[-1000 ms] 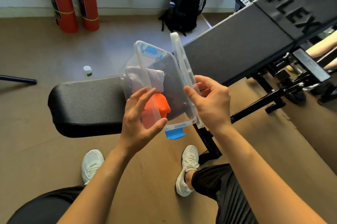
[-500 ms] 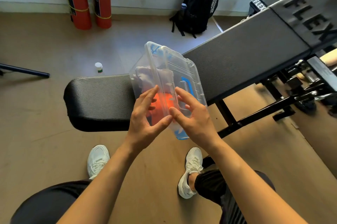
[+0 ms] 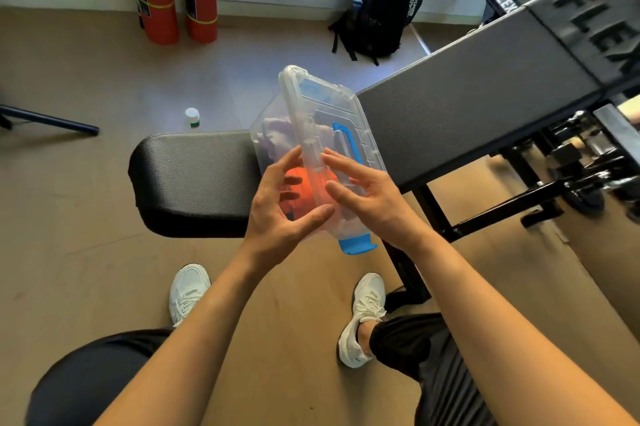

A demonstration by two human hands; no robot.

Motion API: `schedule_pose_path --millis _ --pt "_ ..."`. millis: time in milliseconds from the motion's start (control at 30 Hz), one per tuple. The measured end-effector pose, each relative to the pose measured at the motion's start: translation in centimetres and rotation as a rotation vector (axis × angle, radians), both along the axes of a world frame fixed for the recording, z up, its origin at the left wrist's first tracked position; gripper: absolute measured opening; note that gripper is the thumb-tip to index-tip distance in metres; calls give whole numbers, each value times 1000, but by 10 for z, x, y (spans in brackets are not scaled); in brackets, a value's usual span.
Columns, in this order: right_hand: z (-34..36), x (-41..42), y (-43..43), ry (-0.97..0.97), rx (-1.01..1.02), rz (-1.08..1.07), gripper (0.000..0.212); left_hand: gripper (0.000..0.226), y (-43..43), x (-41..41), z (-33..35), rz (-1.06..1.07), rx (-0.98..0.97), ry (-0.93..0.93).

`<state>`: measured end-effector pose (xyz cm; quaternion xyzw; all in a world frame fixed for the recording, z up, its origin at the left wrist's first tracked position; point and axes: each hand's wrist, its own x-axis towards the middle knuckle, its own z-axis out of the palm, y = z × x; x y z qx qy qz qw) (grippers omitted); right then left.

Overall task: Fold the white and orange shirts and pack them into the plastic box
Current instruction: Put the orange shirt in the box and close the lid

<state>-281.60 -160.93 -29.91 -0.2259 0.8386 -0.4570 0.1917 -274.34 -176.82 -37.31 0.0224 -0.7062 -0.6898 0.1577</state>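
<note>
In the box [image 3: 327,103], orange shirt [image 3: 305,187], white shirt [image 3: 277,129]

bright daylight | soft shadows under bench [image 3: 194,183] | wide-angle edge bending | slight motion blur
</note>
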Motion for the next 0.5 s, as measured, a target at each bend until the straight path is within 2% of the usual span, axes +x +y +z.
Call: schedule_pose_path --millis 100,167,267,400,500 --pt "-6 -1 20 204 -4 -246 43 81 -1 -1 -2 -11 -31 12" --pt "-12 3 39 262 50 -350 44 79 -1 -2 -3 -11 -45 8" --pt "-22 22 61 244 132 -248 63 78 1 -3 -2 2 -55 11" --pt "-46 45 74 404 312 -22 95 78 2 -4 -3 6 -73 15" --pt "-59 49 72 513 310 -68 91 76 3 -4 -5 8 -90 19"
